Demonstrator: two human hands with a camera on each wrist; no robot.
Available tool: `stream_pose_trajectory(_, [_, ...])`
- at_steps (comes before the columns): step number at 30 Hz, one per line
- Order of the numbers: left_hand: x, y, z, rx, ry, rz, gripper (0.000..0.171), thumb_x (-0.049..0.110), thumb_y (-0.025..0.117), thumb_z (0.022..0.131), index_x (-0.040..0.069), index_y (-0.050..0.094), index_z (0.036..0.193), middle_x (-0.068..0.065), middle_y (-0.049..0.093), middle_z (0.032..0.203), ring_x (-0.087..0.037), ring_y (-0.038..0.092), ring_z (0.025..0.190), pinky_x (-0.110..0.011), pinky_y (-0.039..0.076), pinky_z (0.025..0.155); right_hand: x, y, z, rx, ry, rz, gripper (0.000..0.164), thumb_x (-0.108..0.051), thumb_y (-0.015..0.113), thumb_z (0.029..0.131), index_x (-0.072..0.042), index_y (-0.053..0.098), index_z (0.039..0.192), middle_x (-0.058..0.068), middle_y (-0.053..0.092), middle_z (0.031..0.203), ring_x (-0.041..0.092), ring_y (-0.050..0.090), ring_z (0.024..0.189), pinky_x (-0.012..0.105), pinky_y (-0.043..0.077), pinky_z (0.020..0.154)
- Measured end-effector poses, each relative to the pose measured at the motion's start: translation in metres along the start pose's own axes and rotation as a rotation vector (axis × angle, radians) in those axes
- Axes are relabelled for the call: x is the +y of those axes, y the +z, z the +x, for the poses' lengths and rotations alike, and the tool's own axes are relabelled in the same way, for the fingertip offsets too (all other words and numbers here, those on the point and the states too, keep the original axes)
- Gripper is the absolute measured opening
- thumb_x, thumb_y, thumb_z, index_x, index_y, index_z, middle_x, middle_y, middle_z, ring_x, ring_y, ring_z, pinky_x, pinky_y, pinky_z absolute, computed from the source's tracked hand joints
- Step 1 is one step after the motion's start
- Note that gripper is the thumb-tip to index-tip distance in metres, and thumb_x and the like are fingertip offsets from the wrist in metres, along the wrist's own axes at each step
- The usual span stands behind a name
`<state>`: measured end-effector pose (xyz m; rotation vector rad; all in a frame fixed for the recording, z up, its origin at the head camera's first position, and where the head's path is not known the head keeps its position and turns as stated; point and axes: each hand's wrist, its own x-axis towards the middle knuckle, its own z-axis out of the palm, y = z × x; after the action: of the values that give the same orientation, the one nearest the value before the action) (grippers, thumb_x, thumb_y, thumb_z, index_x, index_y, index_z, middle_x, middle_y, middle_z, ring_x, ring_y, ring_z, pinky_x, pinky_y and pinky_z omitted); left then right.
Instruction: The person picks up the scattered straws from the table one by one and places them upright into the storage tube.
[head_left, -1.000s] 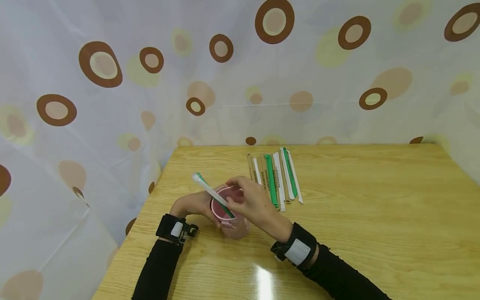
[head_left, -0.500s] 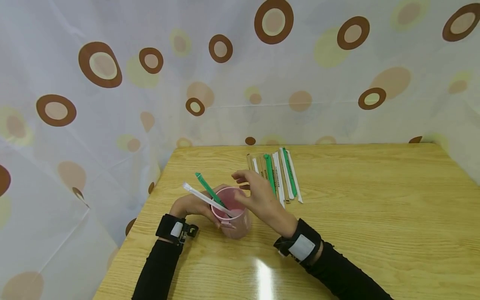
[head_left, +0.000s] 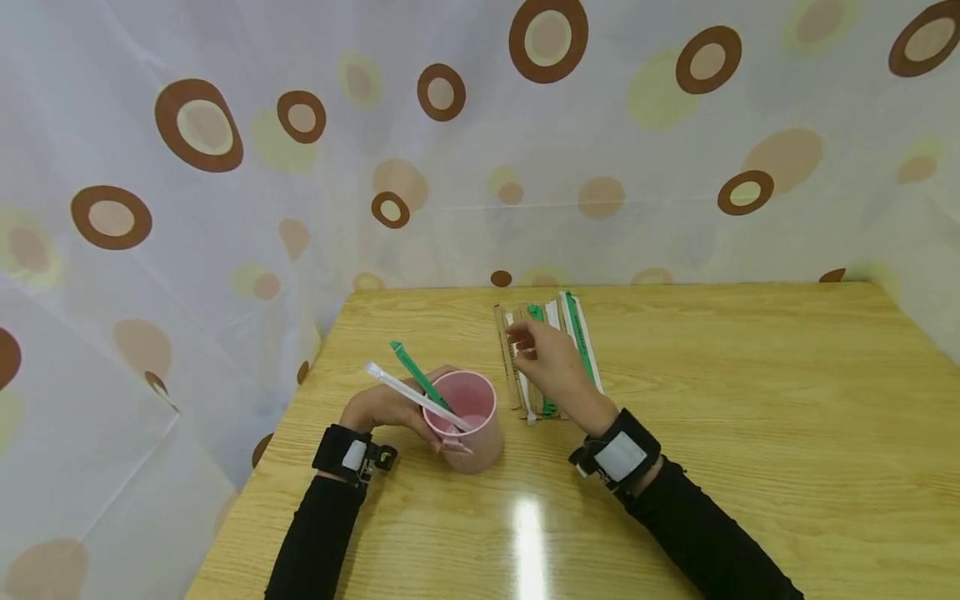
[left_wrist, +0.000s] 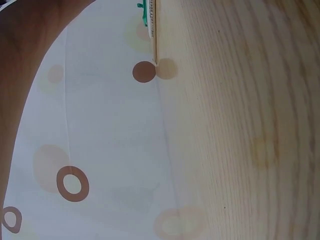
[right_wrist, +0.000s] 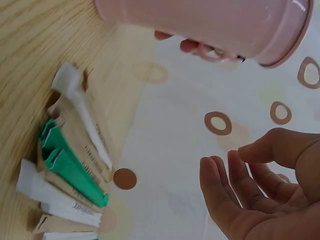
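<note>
My left hand [head_left: 386, 410] grips a pink cup [head_left: 480, 446] from its left side. The cup stands on the table, and fingers show behind it in the right wrist view. Two wrapped straws lean out over its rim to the left, a green straw [head_left: 411, 365] and a white straw [head_left: 397, 385]. My right hand [head_left: 555, 362], fingers loosely bent and nothing between them, hovers over a row of paper-wrapped straws [right_wrist: 70, 165] in white, green and brown. It partly hides that row in the head view.
The wooden table [head_left: 735, 433] stretches to the right and in front of me. A patterned curtain [head_left: 480, 150] borders it at the back and on the left.
The right hand has let go of the white straw, which now leans in the cup, and has moved right over the straw row. The left hand and cup have stayed put.
</note>
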<state>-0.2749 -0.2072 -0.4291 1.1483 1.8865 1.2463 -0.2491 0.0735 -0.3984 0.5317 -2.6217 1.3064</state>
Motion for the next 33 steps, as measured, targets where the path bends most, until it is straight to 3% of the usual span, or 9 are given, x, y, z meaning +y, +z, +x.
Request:
stream_pose_trajectory(8, [0.003,0.0,0.003,-0.005,0.007,-0.001,0.106,0.027,0.094,0.071,-0.002,0.031,0.151,-0.023,0.048,0.147,-0.034,0.043,0.138,-0.039,0.037,0.117,0.046,-0.017,0.01,-0.008,0.129,-0.109,0.034,0.004,0.057,0.095,0.008,0.057,0.129,0.024,0.065,0.117,0.036,0.066,0.104,0.044,0.057,0.082])
stream_pose_trajectory(14, [0.001,0.0,0.002,-0.006,0.008,0.005,0.103,0.025,0.093,0.073,-0.002,0.032,0.151,-0.023,0.049,0.147,-0.034,0.044,0.138,-0.039,0.037,0.117,0.081,-0.025,0.014,-0.005,0.227,-0.241,0.035,-0.001,0.057,0.097,0.014,0.054,0.128,0.026,0.066,0.1,0.034,0.067,0.08,0.039,0.054,0.064])
stream_pose_trajectory(16, [0.001,0.0,0.001,-0.002,-0.002,0.0,0.102,0.023,0.094,0.073,-0.001,0.032,0.151,-0.022,0.048,0.147,-0.034,0.044,0.138,-0.039,0.037,0.117,0.088,-0.028,0.014,-0.006,0.251,-0.266,0.036,-0.003,0.057,0.097,0.015,0.053,0.128,0.026,0.064,0.097,0.034,0.064,0.078,0.041,0.053,0.064])
stream_pose_trajectory(19, [0.001,0.0,0.002,0.002,-0.004,0.01,0.103,0.026,0.093,0.073,0.0,0.033,0.152,-0.021,0.048,0.148,-0.034,0.043,0.138,-0.039,0.038,0.116,0.094,-0.034,0.014,-0.007,0.263,-0.298,0.035,-0.002,0.059,0.096,0.018,0.053,0.124,0.031,0.062,0.099,0.041,0.062,0.087,0.049,0.054,0.073])
stream_pose_trajectory(23, [0.003,0.0,0.004,-0.002,0.024,0.012,0.103,0.031,0.092,0.074,-0.001,0.033,0.151,-0.022,0.048,0.147,-0.035,0.044,0.137,-0.041,0.039,0.115,0.097,-0.044,0.016,-0.047,0.269,-0.386,0.024,-0.004,0.063,0.095,0.018,0.056,0.103,0.033,0.059,0.093,0.047,0.059,0.092,0.054,0.054,0.075])
stream_pose_trajectory(28, [0.003,0.0,0.005,-0.004,0.022,-0.006,0.101,0.022,0.093,0.074,-0.002,0.033,0.151,-0.022,0.048,0.147,-0.029,0.045,0.137,-0.037,0.038,0.116,0.099,-0.047,0.014,-0.124,0.292,-0.45,0.021,-0.003,0.065,0.094,0.005,0.055,0.078,0.016,0.054,0.072,0.032,0.057,0.07,0.04,0.05,0.058])
stream_pose_trajectory(33, [0.002,0.0,0.003,-0.02,0.021,0.004,0.101,0.018,0.093,0.074,-0.002,0.031,0.151,-0.021,0.048,0.147,-0.026,0.045,0.137,-0.037,0.038,0.116,0.099,-0.044,0.011,-0.156,0.312,-0.444,0.018,0.001,0.065,0.091,0.003,0.058,0.074,0.01,0.056,0.067,0.022,0.054,0.06,0.031,0.046,0.052])
